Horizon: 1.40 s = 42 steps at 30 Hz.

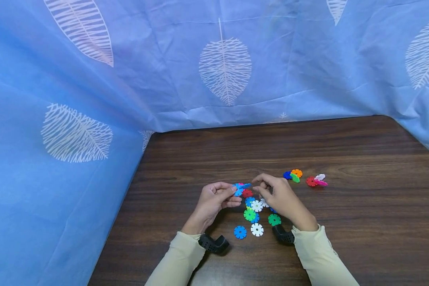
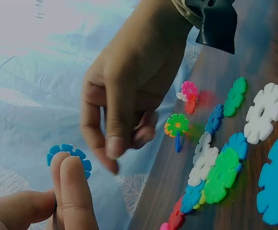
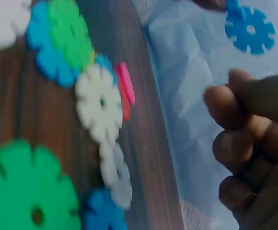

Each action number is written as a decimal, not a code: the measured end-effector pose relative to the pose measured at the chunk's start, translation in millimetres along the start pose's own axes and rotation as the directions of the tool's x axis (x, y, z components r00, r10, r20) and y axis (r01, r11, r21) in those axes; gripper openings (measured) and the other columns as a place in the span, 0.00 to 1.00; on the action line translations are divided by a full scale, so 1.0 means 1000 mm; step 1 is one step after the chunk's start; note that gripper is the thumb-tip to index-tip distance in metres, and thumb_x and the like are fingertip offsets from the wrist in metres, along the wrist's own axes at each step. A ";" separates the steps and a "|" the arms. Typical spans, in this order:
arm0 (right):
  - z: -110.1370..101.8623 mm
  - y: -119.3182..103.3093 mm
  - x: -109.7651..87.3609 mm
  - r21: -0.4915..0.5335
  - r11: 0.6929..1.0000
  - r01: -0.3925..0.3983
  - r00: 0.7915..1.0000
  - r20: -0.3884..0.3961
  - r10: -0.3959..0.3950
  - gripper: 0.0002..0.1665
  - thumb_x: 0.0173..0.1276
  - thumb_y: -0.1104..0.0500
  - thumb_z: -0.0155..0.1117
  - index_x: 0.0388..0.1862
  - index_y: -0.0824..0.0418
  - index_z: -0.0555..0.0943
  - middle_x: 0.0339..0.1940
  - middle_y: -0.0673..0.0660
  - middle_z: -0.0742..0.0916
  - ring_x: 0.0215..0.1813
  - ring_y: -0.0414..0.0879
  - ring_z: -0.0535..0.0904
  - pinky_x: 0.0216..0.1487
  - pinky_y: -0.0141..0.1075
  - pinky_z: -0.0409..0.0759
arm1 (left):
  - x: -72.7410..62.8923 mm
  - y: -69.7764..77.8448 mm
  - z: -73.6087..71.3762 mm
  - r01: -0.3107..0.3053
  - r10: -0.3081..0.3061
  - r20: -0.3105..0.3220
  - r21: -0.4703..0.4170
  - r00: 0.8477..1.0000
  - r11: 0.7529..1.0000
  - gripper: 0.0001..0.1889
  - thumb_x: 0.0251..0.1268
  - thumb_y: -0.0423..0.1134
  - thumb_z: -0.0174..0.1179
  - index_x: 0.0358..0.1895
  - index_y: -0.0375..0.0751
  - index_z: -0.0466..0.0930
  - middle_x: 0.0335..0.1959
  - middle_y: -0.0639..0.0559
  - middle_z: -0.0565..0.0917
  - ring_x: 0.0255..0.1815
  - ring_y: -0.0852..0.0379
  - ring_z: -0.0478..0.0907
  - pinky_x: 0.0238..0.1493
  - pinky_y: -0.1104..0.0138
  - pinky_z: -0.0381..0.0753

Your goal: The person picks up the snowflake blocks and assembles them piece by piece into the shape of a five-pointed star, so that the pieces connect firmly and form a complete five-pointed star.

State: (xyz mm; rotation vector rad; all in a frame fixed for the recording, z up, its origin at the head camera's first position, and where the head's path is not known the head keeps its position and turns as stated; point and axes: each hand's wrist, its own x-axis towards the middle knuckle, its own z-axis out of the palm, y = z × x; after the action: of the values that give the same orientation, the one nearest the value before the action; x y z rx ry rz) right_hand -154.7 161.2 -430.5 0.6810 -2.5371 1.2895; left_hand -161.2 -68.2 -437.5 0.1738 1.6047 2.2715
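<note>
Two blue notched plastic discs, one face-on (image 1: 238, 192) and one nearly edge-on (image 1: 246, 186), appear joined together. My left hand (image 1: 214, 198) pinches them between thumb and fingers above the table. A short gap to the right, my right hand (image 1: 277, 194) hovers with its fingers loosely bent. In the right wrist view nothing shows between those fingers, and a held blue disc (image 3: 261, 40) is beyond them. Below and between the hands lies a loose pile with a red disc (image 1: 248, 193), a white disc (image 1: 256, 205) and a light green disc (image 1: 250, 215).
Nearer me lie a blue disc (image 1: 240, 232), a white disc (image 1: 257, 229) and a green disc (image 1: 274, 219). Towards the back right stand two joined clusters, one with an orange disc (image 1: 296, 173), the other with a red disc (image 1: 311, 181). A blue leaf-print curtain (image 1: 271, 79) borders the wooden table (image 1: 361, 238).
</note>
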 end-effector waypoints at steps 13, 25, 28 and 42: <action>-0.001 0.005 -0.008 -0.149 0.973 -0.175 0.935 0.285 0.212 0.12 0.62 0.64 0.78 0.36 0.59 0.80 0.21 0.48 0.74 0.22 0.40 0.68 0.24 0.33 0.68 | 0.000 0.001 0.001 0.017 -0.017 0.015 -0.037 1.000 0.999 0.05 0.70 0.23 0.60 0.43 0.33 0.76 0.33 0.41 0.85 0.35 0.49 0.90 0.46 0.56 0.88; 0.001 0.010 -0.007 -0.027 0.999 -0.029 0.991 0.132 0.032 0.13 0.69 0.67 0.72 0.31 0.55 0.77 0.20 0.43 0.72 0.20 0.35 0.64 0.24 0.30 0.67 | 0.002 -0.002 0.000 0.019 -0.019 -0.012 -0.016 1.000 1.000 0.11 0.73 0.28 0.62 0.53 0.26 0.78 0.41 0.35 0.89 0.36 0.52 0.90 0.48 0.56 0.87; 0.002 0.009 -0.005 -0.009 0.998 0.066 0.997 0.027 -0.066 0.12 0.68 0.70 0.72 0.32 0.56 0.79 0.21 0.44 0.77 0.21 0.35 0.67 0.24 0.31 0.71 | 0.002 -0.003 0.000 0.025 -0.025 -0.027 -0.022 0.999 0.999 0.09 0.74 0.30 0.62 0.51 0.27 0.79 0.39 0.37 0.89 0.35 0.52 0.90 0.47 0.56 0.88; 0.011 -0.001 -0.003 -0.003 0.978 0.210 0.971 -0.118 -0.209 0.10 0.67 0.72 0.71 0.38 0.57 0.86 0.29 0.50 0.87 0.28 0.37 0.75 0.30 0.34 0.79 | 0.002 -0.006 0.001 0.019 -0.020 -0.027 -0.007 0.999 1.000 0.10 0.75 0.31 0.61 0.51 0.25 0.79 0.38 0.34 0.88 0.33 0.53 0.89 0.45 0.58 0.88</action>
State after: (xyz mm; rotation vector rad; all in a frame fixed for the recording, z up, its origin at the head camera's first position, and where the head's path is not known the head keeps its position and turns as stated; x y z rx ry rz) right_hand -151.6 153.1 -437.8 0.8248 -2.2964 1.2324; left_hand -161.9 -65.0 -443.5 0.1251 1.6052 2.2738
